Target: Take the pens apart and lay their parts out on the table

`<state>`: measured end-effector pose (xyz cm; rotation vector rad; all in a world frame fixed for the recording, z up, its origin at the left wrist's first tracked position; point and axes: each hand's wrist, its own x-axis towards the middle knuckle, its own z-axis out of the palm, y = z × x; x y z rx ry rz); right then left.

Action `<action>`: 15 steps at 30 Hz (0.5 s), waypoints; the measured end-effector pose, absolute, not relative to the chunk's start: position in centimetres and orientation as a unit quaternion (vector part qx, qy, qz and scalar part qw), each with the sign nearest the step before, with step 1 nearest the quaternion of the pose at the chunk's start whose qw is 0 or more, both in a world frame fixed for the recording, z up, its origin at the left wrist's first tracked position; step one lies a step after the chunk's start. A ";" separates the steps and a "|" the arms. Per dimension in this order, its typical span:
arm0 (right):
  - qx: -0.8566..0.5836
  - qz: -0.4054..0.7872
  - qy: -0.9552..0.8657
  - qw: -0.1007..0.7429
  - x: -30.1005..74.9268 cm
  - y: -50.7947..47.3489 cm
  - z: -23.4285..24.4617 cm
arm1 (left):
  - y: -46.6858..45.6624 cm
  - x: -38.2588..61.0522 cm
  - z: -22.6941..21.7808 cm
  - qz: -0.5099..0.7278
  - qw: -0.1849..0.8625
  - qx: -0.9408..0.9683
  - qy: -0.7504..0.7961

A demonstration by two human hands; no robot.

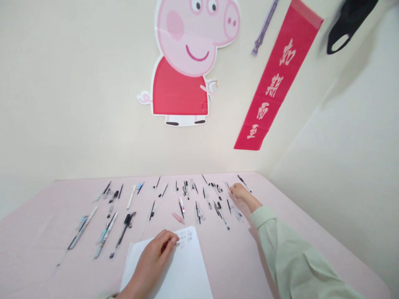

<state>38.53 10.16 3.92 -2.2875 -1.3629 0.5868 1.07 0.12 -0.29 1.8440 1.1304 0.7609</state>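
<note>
My left hand (156,257) rests on a white sheet of paper (190,274) with a few handwritten characters near its top right. Its fingers are curled with thumb and forefinger together; whatever may be between them is too small to make out. Stretched out to the far right, my right hand (240,191) has its fingertips pinched at a thin dark pen refill (227,184), partly covered by the fingers. Just right of that hand lies a dark pen (244,182). Clear pen barrels (237,214) and a black refill (229,206) lie closer to me, below it.
Pens taken apart into refills, caps and barrels are spread in groups over the pink-covered table (237,257). Whole-looking light pens (83,227) lie on the left. The table's back edge meets a wall with a pink cartoon pig cutout (181,91) and a red banner (277,79).
</note>
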 end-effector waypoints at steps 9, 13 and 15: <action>-0.677 0.288 -0.621 0.271 27.2 3.7 6.3 | 0.2 1.0 -0.4 0.361 0.402 0.698 0.469; -0.570 0.341 -0.709 0.238 20.6 -0.8 3.4 | 0.2 0.6 -0.2 0.458 0.302 0.661 0.512; -0.566 0.286 -0.747 0.200 18.5 -2.4 2.2 | 0.1 0.6 -0.4 0.456 0.284 0.685 0.492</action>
